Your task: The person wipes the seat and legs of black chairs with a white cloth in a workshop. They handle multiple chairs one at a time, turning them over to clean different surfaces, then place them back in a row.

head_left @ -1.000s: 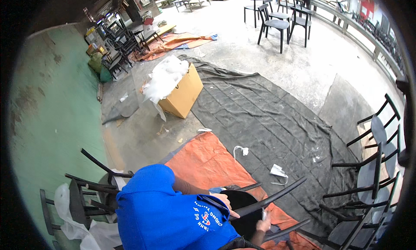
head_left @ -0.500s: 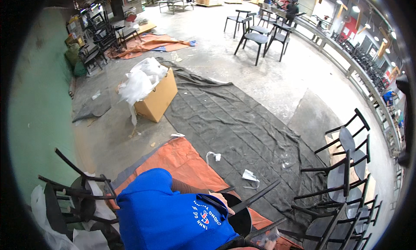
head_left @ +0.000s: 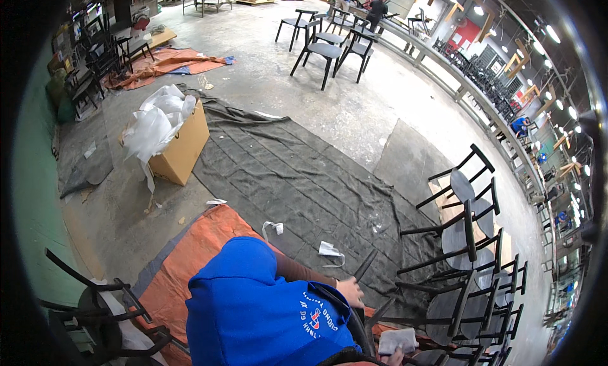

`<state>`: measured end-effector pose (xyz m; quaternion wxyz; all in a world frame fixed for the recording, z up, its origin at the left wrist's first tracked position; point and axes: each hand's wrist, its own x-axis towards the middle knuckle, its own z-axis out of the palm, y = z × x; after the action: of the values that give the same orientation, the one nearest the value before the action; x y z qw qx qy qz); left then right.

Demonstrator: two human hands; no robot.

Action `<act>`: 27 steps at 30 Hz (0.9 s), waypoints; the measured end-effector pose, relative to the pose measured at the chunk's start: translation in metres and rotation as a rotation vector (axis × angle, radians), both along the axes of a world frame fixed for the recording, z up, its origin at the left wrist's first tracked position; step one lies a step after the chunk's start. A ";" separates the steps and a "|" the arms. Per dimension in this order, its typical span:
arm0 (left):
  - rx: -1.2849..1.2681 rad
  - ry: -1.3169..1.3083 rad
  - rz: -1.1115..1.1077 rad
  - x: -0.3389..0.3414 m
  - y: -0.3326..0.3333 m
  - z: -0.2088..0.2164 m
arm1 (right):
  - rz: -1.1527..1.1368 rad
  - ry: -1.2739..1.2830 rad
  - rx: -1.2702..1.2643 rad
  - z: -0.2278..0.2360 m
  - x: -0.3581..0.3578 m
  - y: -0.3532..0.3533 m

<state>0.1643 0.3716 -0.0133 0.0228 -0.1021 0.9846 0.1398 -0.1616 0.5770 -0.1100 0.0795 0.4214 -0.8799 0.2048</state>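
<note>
My left hand (head_left: 349, 292) reaches out from a brown sleeve under my blue top. Its fingers are spread at a black wooden chair (head_left: 365, 266), close to one of its raised legs. Most of this chair is hidden behind my body. At the lower edge, my right hand (head_left: 396, 358) shows only in part, with its fingers on a folded white cloth (head_left: 398, 341). That cloth lies beside the chair's other visible leg, and I cannot tell whether it touches the wood.
Black chairs (head_left: 459, 242) with grey seats stand crowded on my right. More chairs (head_left: 104, 315) are at lower left. An orange tarp (head_left: 190, 252) and a dark sheet (head_left: 297, 176) cover the floor. A cardboard box (head_left: 183, 150) overflows with white wrapping. Several chairs (head_left: 326, 51) stand farther off.
My view has swung to the right. My left hand has shifted along the chair and its fingers have spread. The white cloth by my right hand now shows clearly.
</note>
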 end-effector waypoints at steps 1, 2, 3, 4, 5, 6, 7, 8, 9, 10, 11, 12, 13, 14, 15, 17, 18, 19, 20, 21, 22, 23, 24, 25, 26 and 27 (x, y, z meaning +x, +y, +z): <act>0.031 0.097 -0.060 -0.010 0.006 0.002 | -0.003 0.028 -0.017 0.000 0.002 0.002; 0.106 0.176 -0.127 -0.019 0.010 0.004 | -0.003 0.050 -0.046 -0.001 0.004 0.001; 0.176 0.245 -0.219 -0.025 0.012 0.005 | -0.008 0.079 -0.063 -0.002 0.005 0.004; 0.299 0.151 -0.181 -0.031 0.013 0.006 | -0.017 0.107 -0.088 -0.005 0.006 0.005; 0.231 0.128 -0.140 -0.034 0.012 0.006 | -0.020 0.135 -0.110 -0.008 0.005 0.009; 0.170 0.127 -0.109 -0.035 0.009 0.005 | -0.033 0.165 -0.125 -0.013 0.004 0.014; 0.211 0.186 -0.108 -0.035 0.005 0.005 | -0.045 0.193 -0.143 -0.019 0.002 0.020; 0.230 0.188 -0.115 -0.032 0.000 0.004 | -0.066 0.218 -0.162 -0.025 0.000 0.030; 0.241 0.185 -0.152 -0.030 -0.007 0.004 | -0.094 0.246 -0.183 -0.034 -0.002 0.039; 0.251 0.213 -0.162 -0.026 -0.014 0.005 | -0.129 0.281 -0.200 -0.041 -0.003 0.051; 0.297 0.189 -0.148 -0.023 -0.021 0.006 | -0.159 0.321 -0.215 -0.050 -0.003 0.063; 0.342 0.189 -0.136 -0.019 -0.029 0.008 | -0.185 0.358 -0.233 -0.056 -0.001 0.075; 0.352 0.186 -0.136 -0.016 -0.037 0.011 | -0.199 0.412 -0.259 -0.063 0.003 0.087; 0.354 0.210 -0.124 -0.012 -0.046 0.014 | -0.195 0.477 -0.287 -0.065 0.010 0.098; 0.355 0.166 -0.115 -0.008 -0.057 0.019 | -0.179 0.555 -0.325 -0.064 0.019 0.104; 0.350 0.108 -0.095 0.002 -0.080 0.027 | -0.152 0.441 -0.266 -0.048 0.043 0.102; 0.369 0.115 -0.134 0.008 -0.093 0.031 | -0.112 0.244 -0.198 -0.034 0.055 0.091; 0.328 0.085 -0.076 0.013 -0.105 0.034 | -0.058 0.084 -0.149 -0.015 0.069 0.076; 0.311 0.098 -0.084 0.017 -0.115 0.036 | 0.062 -0.058 -0.173 0.006 0.082 0.055; 0.242 0.062 -0.064 0.020 -0.123 0.037 | 0.057 -0.213 -0.100 0.025 0.096 0.031; 0.128 -0.025 -0.021 0.020 -0.126 0.039 | 0.113 -0.367 -0.146 0.045 0.108 0.008; 0.139 0.077 -0.047 0.018 -0.125 0.041 | 0.061 -0.842 -0.477 0.059 0.120 -0.022; 0.101 0.123 -0.025 0.015 -0.121 0.045 | 0.063 -1.205 -0.716 0.072 0.130 -0.044; 0.052 0.103 0.025 0.010 -0.114 0.049 | -0.054 -1.445 -0.857 0.081 0.139 -0.067; 0.045 0.175 0.015 0.004 -0.106 0.056 | 0.052 -1.344 -0.775 0.087 0.150 -0.084; 0.030 0.191 0.018 -0.002 -0.097 0.063 | 0.149 -1.076 -0.630 0.091 0.158 -0.099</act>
<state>0.1620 0.2749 0.0493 -0.0709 -0.0967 0.9792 0.1636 -0.0037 0.4782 -0.0194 -0.2689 0.2758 -0.6623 0.6426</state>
